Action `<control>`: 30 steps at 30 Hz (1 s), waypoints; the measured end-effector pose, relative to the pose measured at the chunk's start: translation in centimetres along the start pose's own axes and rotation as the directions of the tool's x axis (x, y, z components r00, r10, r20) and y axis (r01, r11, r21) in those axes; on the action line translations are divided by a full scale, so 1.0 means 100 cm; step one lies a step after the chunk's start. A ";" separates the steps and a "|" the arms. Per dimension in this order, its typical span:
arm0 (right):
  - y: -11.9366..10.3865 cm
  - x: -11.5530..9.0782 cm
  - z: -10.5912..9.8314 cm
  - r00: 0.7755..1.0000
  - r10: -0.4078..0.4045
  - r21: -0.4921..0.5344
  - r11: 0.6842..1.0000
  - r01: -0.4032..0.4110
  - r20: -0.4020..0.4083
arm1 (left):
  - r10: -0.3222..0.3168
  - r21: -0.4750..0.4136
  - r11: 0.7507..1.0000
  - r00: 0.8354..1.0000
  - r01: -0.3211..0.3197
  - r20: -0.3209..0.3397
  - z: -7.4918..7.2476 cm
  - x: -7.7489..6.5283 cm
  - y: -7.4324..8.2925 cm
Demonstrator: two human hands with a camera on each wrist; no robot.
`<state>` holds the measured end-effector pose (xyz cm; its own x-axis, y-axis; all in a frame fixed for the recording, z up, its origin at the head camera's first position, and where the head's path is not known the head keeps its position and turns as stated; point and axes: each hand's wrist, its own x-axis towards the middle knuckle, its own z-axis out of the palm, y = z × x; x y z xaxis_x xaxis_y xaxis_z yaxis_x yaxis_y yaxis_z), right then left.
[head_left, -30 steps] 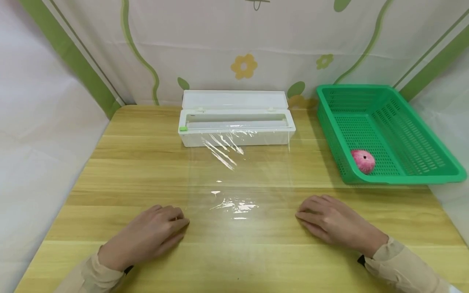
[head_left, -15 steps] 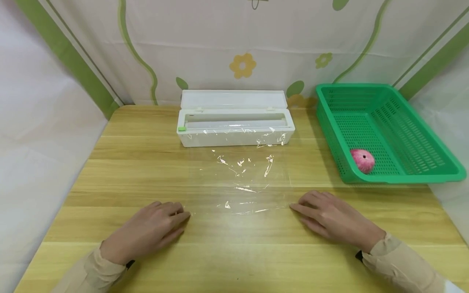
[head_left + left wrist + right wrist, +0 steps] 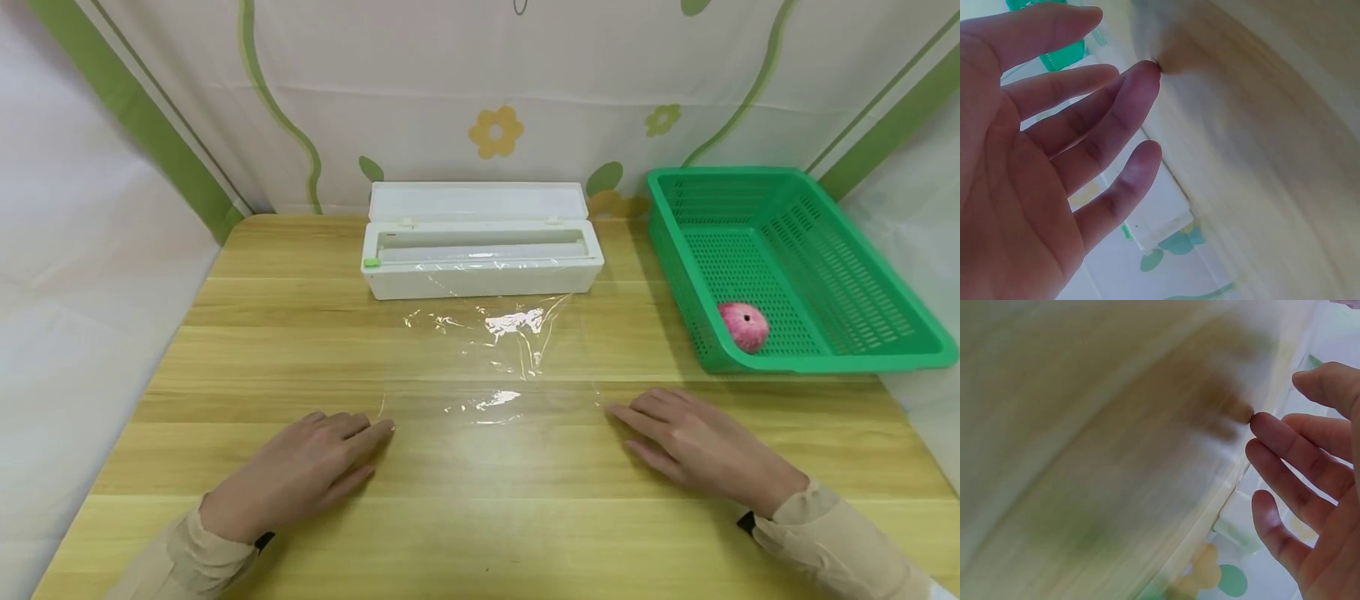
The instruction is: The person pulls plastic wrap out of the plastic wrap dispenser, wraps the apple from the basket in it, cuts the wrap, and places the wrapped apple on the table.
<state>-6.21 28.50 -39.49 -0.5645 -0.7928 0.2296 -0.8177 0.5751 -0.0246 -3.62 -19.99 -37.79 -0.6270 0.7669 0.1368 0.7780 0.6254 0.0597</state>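
Film [image 3: 513, 322] extending nearward, box [image 3: 480, 227] lying crosswise

A: Clear film [image 3: 502, 323], head view: outline traceable?
B: Only in scraps; mostly too faint against the tabletop [image 3: 480, 533]. Left hand [image 3: 296, 471] and right hand [image 3: 701, 450] possibly touch it; contact cannot be told.
A: Pink fruit [image 3: 746, 327]?
B: Lower left side hidden behind the rim of the green basket [image 3: 817, 364].
A: Wrist views?
B: Tabletop blurred in both; each hand cut off by the picture's side edge. Sleeves [image 3: 832, 537] run out of the head view.
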 end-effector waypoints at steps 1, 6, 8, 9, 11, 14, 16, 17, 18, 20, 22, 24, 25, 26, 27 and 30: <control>0.000 0.000 -0.001 1.000 0.009 -0.005 1.000 -0.009 0.001 | 0.001 0.002 1.000 1.000 -0.001 0.001 -0.001 0.000 0.000; 0.005 0.008 -0.006 0.996 0.053 -0.022 0.998 -0.054 -0.065 | -0.013 -0.022 1.000 1.000 0.014 0.015 -0.013 0.006 -0.009; 0.008 0.018 -0.010 0.989 0.108 -0.018 0.994 -0.110 -0.099 | -0.050 -0.040 0.998 0.999 0.050 0.007 -0.021 0.013 -0.018; 0.009 0.024 -0.013 0.983 0.143 -0.009 0.989 -0.145 -0.115 | -0.074 -0.051 0.996 0.997 0.074 -0.003 -0.026 0.018 -0.024; 0.012 0.038 -0.017 0.965 0.229 0.012 0.973 -0.229 -0.130 | -0.138 -0.092 0.987 0.989 0.134 -0.044 -0.034 0.030 -0.038; 0.019 0.062 -0.019 0.929 0.340 0.068 0.940 -0.333 -0.148 | -0.250 -0.167 0.959 0.961 0.228 -0.122 -0.040 0.050 -0.060; 0.028 0.079 -0.017 0.906 0.391 0.107 0.920 -0.378 -0.162 | -0.323 -0.222 0.934 0.929 0.281 -0.180 -0.039 0.064 -0.075; 0.033 0.086 -0.015 0.894 0.414 0.132 0.909 -0.396 -0.169 | -0.358 -0.239 0.921 0.911 0.308 -0.206 -0.038 0.070 -0.082; 0.039 0.094 -0.012 0.884 0.432 0.153 0.900 -0.409 -0.179 | -0.394 -0.263 0.905 0.891 0.334 -0.224 -0.036 0.075 -0.089; 0.050 0.107 -0.007 0.866 0.459 0.186 0.885 -0.426 -0.201 | -0.459 -0.321 0.870 0.852 0.373 -0.254 -0.031 0.085 -0.101; 0.061 0.117 -0.003 0.850 0.476 0.214 0.876 -0.433 -0.225 | -0.516 -0.370 0.835 0.814 0.408 -0.267 -0.025 0.092 -0.112; 0.071 0.124 0.000 0.840 0.480 0.236 0.873 -0.428 -0.254 | -0.561 -0.423 0.797 0.788 0.431 -0.255 -0.020 0.097 -0.121; 0.075 0.127 0.002 0.835 0.482 0.247 0.871 -0.425 -0.264 | -0.577 -0.446 0.781 0.778 0.437 -0.248 -0.017 0.099 -0.125; 0.079 0.129 0.003 0.831 0.482 0.259 0.871 -0.418 -0.278 | -0.590 -0.467 0.766 0.771 0.442 -0.238 -0.015 0.101 -0.129; 0.083 0.131 0.004 0.828 0.480 0.268 0.871 -0.411 -0.290 | -0.601 -0.486 0.752 0.766 0.446 -0.227 -0.013 0.103 -0.131; 0.092 0.135 0.008 0.821 0.474 0.294 0.872 -0.390 -0.319 | -0.615 -0.541 0.720 0.761 0.436 -0.205 -0.007 0.106 -0.138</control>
<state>-21.48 22.93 -37.37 -0.8154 -0.3134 0.4868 -0.5261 0.7520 -0.3971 -20.99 -20.60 -36.42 -0.9477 0.1692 0.2706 0.3080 0.7065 0.6371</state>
